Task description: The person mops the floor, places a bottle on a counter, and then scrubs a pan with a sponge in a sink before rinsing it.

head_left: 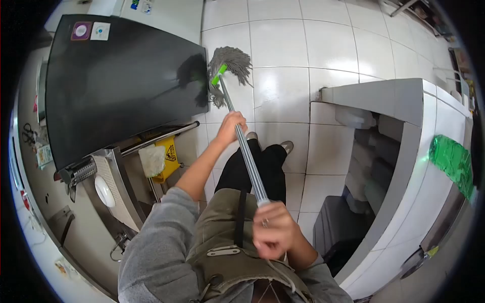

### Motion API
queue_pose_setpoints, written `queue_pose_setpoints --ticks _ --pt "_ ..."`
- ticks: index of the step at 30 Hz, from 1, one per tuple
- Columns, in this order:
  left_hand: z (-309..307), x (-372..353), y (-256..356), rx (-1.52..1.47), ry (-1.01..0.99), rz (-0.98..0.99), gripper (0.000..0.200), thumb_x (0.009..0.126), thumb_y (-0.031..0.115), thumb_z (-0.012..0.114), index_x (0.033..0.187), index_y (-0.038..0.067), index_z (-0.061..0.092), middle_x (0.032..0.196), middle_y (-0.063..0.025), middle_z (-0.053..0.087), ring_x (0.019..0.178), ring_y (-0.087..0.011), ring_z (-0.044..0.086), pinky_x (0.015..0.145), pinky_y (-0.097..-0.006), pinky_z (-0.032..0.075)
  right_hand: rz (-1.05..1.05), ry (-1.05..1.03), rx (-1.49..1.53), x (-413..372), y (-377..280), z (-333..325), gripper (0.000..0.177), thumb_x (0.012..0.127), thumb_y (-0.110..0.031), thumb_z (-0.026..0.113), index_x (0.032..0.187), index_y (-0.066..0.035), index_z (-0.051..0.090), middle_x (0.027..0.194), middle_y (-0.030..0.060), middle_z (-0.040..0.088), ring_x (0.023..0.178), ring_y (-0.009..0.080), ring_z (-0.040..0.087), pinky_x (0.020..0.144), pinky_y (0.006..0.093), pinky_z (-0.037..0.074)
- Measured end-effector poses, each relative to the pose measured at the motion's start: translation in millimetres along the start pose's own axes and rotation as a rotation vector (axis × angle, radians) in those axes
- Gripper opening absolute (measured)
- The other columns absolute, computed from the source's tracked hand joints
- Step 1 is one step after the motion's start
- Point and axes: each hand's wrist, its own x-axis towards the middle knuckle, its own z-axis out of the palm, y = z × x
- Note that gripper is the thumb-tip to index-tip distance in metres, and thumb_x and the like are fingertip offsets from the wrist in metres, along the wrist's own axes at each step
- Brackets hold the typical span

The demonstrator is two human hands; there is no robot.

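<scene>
A string mop [243, 146] with a silver pole runs from my chest down to the tiled floor [280, 45]. Around the lower part of the pole, my left hand [232, 127] is closed. My right hand [274, 230] grips the top end, close to my apron [217, 222]. The grey mop strands [233, 59] spread on the white tiles from a green clamp [220, 74], right by the edge of a dark glossy panel [126, 91], which reflects them.
Left of me are a yellow caution sign [167, 159], a pale cloth [152, 160] and a metal rail [166, 136]. On the right, a tiled counter [404, 222] has grey bins [338, 222] beneath it and a green wrapped package [451, 162] on top.
</scene>
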Motion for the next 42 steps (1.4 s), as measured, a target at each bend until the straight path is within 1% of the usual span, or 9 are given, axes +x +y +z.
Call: queue_pose_setpoints --ticks 4,8,13,15,17,20,22,28,42 --pt "-4 6 -17 0.147 0.096 -0.055 0.021 0.06 0.01 0.064 0.053 0.006 0.044 0.06 -0.0106 0.046 0.063 -0.0304 0.047 0.063 -0.0373 0.039 0.0 0.111 -0.026 -1 28 2 0.014 0.056 -0.002 0.056 0.053 -0.008 0.044 0.044 0.001 0.035 0.038 0.0188 0.038 0.04 0.0292 0.03" --pt "6 9 41 0.046 0.047 -0.017 0.031 0.06 0.007 0.068 0.052 0.006 0.037 0.055 -0.0097 0.042 0.061 -0.0305 0.046 0.058 -0.0379 0.038 -0.007 0.314 -0.106 2 -32 -6 0.022 0.061 -0.005 0.053 0.046 -0.004 0.038 0.042 0.0041 0.036 0.035 0.0174 0.037 0.037 0.0301 0.032" --pt "32 -4 98 -0.09 0.002 0.005 0.029 0.059 0.004 0.063 0.051 0.006 0.035 0.054 -0.0088 0.041 0.057 -0.0299 0.045 0.058 -0.0366 0.038 -0.163 0.283 0.013 25 -89 -8 0.029 0.077 -0.011 0.053 0.051 -0.003 0.042 0.043 0.0037 0.035 0.032 0.0107 0.032 0.032 0.0269 0.025" --pt "33 -3 98 -0.086 -0.01 -0.03 0.027 0.059 0.003 0.061 0.051 0.006 0.036 0.053 -0.0087 0.041 0.056 -0.0296 0.045 0.059 -0.0362 0.038 -0.098 0.248 -0.001 14 -88 -15 0.024 0.078 -0.011 0.053 0.056 -0.001 0.048 0.045 0.005 0.038 0.035 0.0149 0.037 0.035 0.0279 0.029" --pt "30 8 83 -0.075 -0.007 0.042 0.024 0.059 0.001 0.059 0.051 0.006 0.037 0.053 -0.0085 0.04 0.057 -0.0288 0.045 0.06 -0.0358 0.038 -0.169 0.146 -0.019 1 -72 -20 0.018 0.06 -0.008 0.053 0.047 -0.005 0.041 0.047 0.0042 0.04 0.04 0.0184 0.041 0.037 0.0281 0.033" --pt "18 20 46 0.001 0.062 0.063 0.022 0.06 -0.001 0.057 0.051 0.006 0.038 0.054 -0.008 0.042 0.058 -0.0282 0.046 0.06 -0.0353 0.037 -0.166 0.211 -0.112 12 -44 -11 0.03 0.07 -0.012 0.053 0.047 -0.005 0.036 0.043 0.0026 0.034 0.035 0.0175 0.036 0.036 0.0279 0.033" --pt "13 22 9 0.088 0.089 0.067 0.023 0.06 -0.001 0.058 0.053 0.006 0.038 0.055 -0.0078 0.044 0.059 -0.028 0.047 0.06 -0.0348 0.038 -0.167 0.162 -0.148 9 -11 -5 0.014 0.053 -0.007 0.055 0.05 -0.007 0.041 0.049 0.0032 0.039 0.041 0.0189 0.039 0.04 0.0289 0.032" --pt "19 26 -37 0.129 0.138 -0.095 0.024 0.06 0.005 0.067 0.058 0.004 0.043 0.068 -0.0099 0.046 0.075 -0.0304 0.051 0.073 -0.0432 0.041 -0.036 0.227 -0.157 -17 40 -2 0.013 0.053 0.0 0.054 0.051 -0.006 0.042 0.046 0.0033 0.037 0.039 0.0202 0.038 0.041 0.0291 0.032" --pt "13 -13 92 -0.346 0.29 0.091 0.025 0.064 0.013 0.071 0.061 0.01 0.047 0.059 -0.0045 0.051 0.057 -0.0226 0.052 0.054 -0.0328 0.04 0.024 -0.107 -0.271 102 -123 12 0.017 0.064 -0.002 0.059 0.055 -0.008 0.046 0.041 -0.0021 0.033 0.034 0.0157 0.038 0.039 0.0259 0.033"
